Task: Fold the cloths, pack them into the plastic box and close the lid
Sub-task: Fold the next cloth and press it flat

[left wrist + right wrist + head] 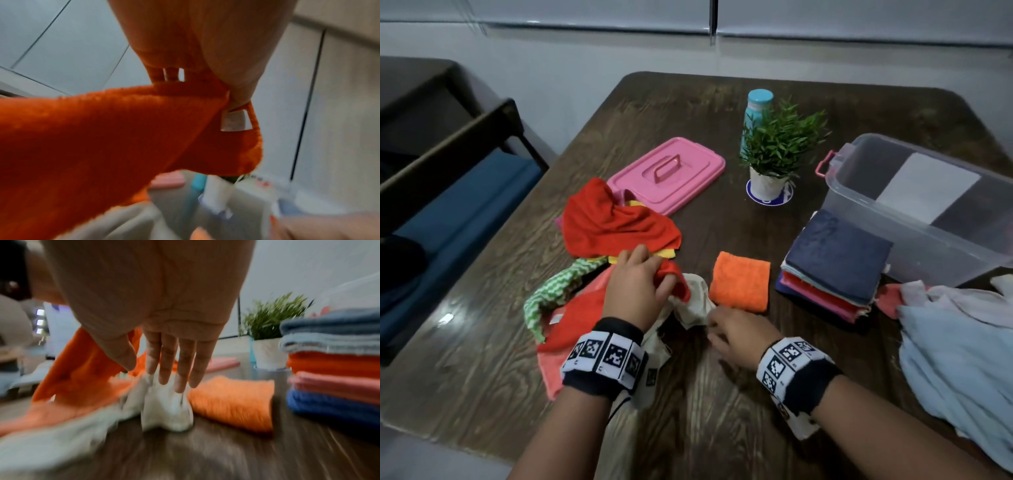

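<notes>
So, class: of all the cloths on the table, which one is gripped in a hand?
The red cloth, pinched by the left hand; the others lie loose or folded.

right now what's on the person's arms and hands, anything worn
Bare forearms, no sleeves or gloves. Each wrist carries a dark band ringed with white square tiles printed with black pixel markers: one by the left hand, one by the right hand. A thin black cable hangs under the left band.

Lidless clear plastic box, cloths unpacked

A pink lid is seen upper centre; a red cloth and a green-and-white zigzag cloth at left; an orange folded cloth at centre; a navy-topped stack at right.
</notes>
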A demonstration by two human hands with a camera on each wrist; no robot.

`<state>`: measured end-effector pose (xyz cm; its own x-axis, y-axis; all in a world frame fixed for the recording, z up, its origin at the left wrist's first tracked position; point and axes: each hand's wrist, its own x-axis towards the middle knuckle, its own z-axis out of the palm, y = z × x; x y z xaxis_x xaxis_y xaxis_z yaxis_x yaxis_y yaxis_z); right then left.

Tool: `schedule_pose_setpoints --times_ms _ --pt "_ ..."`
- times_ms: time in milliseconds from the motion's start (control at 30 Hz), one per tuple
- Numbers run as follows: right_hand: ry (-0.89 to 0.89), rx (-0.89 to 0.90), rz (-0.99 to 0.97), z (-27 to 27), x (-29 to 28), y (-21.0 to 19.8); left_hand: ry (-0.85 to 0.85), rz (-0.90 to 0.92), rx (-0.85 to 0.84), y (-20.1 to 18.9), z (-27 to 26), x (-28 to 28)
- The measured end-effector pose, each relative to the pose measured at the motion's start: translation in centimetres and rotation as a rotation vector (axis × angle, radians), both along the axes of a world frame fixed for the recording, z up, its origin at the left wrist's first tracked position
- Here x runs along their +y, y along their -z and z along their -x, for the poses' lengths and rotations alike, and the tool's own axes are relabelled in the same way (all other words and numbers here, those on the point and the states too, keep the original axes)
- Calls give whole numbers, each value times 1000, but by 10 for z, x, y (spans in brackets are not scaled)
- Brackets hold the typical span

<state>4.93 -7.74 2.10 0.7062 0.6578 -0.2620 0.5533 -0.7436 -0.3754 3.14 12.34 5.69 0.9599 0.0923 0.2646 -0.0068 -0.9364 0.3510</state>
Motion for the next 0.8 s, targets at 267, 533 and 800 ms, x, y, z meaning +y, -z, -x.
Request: schedule_pose_setpoints --times_ms 267,533,800 --pt "212 -18 -538 -29 -17 -94 311 220 -109 -97 -18 -76" --pt "238 -88 -602 -28 -77 -139 518 146 73 -97 -26 -110" --pt "215 -123 -376 -18 -111 -170 648 289 -34 -102 -25 -128"
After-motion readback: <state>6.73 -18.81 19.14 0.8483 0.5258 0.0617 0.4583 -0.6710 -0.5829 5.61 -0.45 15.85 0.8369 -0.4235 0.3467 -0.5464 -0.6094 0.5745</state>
